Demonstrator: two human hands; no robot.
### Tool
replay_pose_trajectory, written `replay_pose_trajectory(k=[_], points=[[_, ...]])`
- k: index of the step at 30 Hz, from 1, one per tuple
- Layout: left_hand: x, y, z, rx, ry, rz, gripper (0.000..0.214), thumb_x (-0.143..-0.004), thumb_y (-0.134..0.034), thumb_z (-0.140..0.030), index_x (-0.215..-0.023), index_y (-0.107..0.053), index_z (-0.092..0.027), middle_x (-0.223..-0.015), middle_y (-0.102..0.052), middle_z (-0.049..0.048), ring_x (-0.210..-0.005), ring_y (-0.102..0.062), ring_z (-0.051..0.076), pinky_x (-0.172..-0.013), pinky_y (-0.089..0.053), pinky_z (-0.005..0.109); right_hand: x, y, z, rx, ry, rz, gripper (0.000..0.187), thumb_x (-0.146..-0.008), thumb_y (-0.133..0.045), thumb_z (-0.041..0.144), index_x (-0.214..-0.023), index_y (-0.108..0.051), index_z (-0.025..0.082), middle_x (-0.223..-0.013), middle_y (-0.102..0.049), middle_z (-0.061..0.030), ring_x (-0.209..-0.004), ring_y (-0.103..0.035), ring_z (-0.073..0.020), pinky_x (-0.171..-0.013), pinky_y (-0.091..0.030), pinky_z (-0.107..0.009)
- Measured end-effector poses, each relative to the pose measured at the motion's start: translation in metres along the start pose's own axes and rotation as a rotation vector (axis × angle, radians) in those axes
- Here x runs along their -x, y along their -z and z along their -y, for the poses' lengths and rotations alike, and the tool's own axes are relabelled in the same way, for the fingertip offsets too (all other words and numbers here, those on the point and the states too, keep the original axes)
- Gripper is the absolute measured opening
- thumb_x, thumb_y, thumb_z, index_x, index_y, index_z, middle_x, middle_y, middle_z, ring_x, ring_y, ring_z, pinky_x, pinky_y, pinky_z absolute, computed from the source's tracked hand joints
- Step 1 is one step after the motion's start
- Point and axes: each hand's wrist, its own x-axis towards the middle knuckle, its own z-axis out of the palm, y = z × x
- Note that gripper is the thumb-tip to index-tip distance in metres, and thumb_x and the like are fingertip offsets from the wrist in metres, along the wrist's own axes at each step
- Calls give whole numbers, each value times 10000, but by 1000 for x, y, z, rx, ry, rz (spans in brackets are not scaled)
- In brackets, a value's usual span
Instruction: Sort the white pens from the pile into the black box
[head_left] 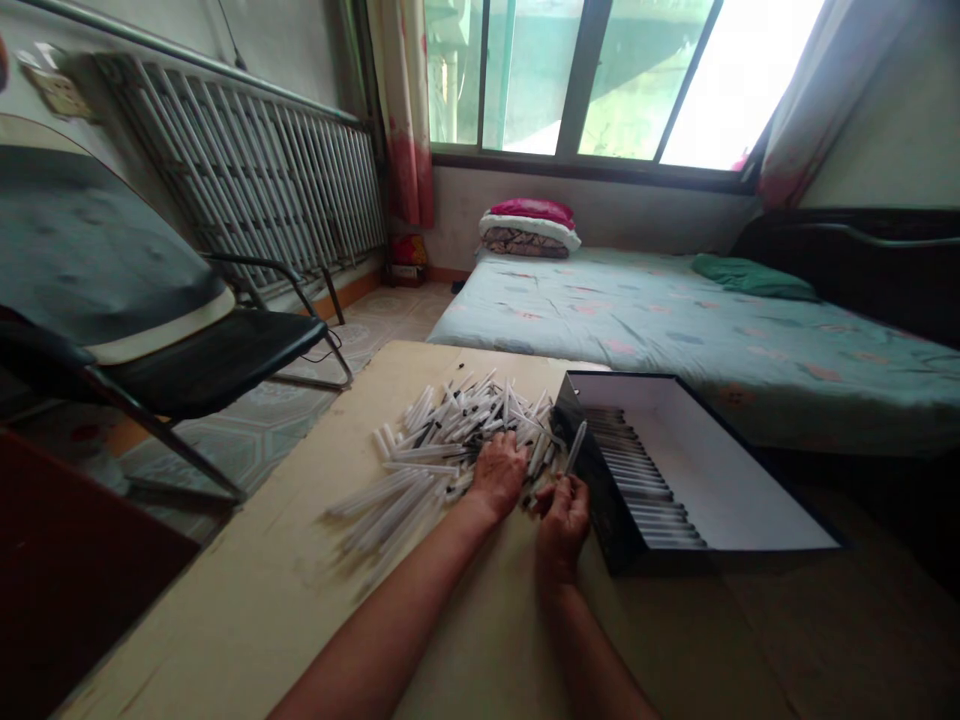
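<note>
Slim translucent plastic pens (442,440) lie in a loose, crisscrossed heap on a pale tabletop (247,620), some showing black parts. They should feel light and stiff, and their smooth barrels may slip or roll, so the middle of a barrel looks like the surest place to take hold. The left hand (499,475) rests palm-down on the near edge of the heap, fingers curved over the pens; whether it grips any cannot be told. The right hand (562,525) is curled closed around a single pen (576,447), which tilts up out of its grasp. Just beside the hands, an open black box (600,500) with a white interior holds closely packed pens (645,480) lying side by side in a row.
</note>
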Motion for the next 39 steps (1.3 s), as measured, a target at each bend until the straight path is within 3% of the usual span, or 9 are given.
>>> replay_pose_trajectory(k=[5,12,15,18,22,24,28,32,39], points=[[7,2,6,38,10,-37,215,-836,-432,-89,-847,-637,-155,-949,-598,132,-946,-510,252,-829,-391,372,0,-1,-1,4,7,7,253,-867,-424,445,-885,-456,194,-559,-497,61,-415,-452,-99,-424,-393,-208],[27,16,21,238,62,-169,167,-839,-517,-232,-926,-652,-185,-885,-642,94,-900,-574,239,-801,-425,353,2,-2,1,12,28,30,266,-864,-431,447,-895,-448,184,-545,-500,63,-421,-459,-95,-431,-396,-198],[42,23,29,535,201,-257,250,-882,-441,-334,-944,-619,-170,-714,-657,52,-627,-616,174,-584,-460,277,8,-3,5,73,67,102,276,-871,-440,419,-963,-466,161,-554,-528,47,-442,-491,-111,-449,-408,-211],[61,31,37,1144,444,-276,275,-828,-510,-431,-898,-539,-167,-662,-657,22,-442,-565,127,-391,-372,211,18,-3,9,187,186,246,231,-879,-424,345,-994,-487,154,-606,-557,26,-481,-512,-121,-486,-417,-224],[82,42,45,1559,572,-292,306,-746,-635,-421,-873,-502,-177,-783,-696,49,-611,-657,165,-539,-482,261,31,-3,15,334,420,444,155,-863,-387,246,-916,-517,182,-687,-555,4,-578,-529,-136,-576,-428,-245],[87,44,48,1594,575,-355,287,-725,-673,-381,-860,-534,-169,-811,-688,40,-644,-654,151,-601,-495,269,34,-3,16,399,509,515,153,-860,-384,221,-903,-526,185,-686,-548,3,-581,-523,-134,-586,-415,-240],[91,41,59,1473,530,-428,256,-699,-713,-317,-876,-626,-154,-670,-639,-14,-534,-563,98,-552,-447,224,36,-3,16,454,538,554,153,-890,-404,229,-914,-546,177,-637,-543,17,-526,-506,-115,-559,-382,-216],[93,44,72,1367,491,-410,259,-681,-729,-276,-902,-691,-146,-642,-618,-14,-535,-496,81,-545,-398,196,37,-3,18,466,567,568,168,-896,-421,243,-852,-569,175,-623,-537,17,-520,-501,-107,-552,-365,-207],[95,54,78,1445,523,-351,261,-642,-764,-267,-863,-707,-141,-621,-592,-21,-532,-468,68,-522,-363,176,40,-3,24,470,653,660,144,-871,-451,216,-821,-578,171,-647,-563,-5,-564,-521,-119,-581,-378,-219]])
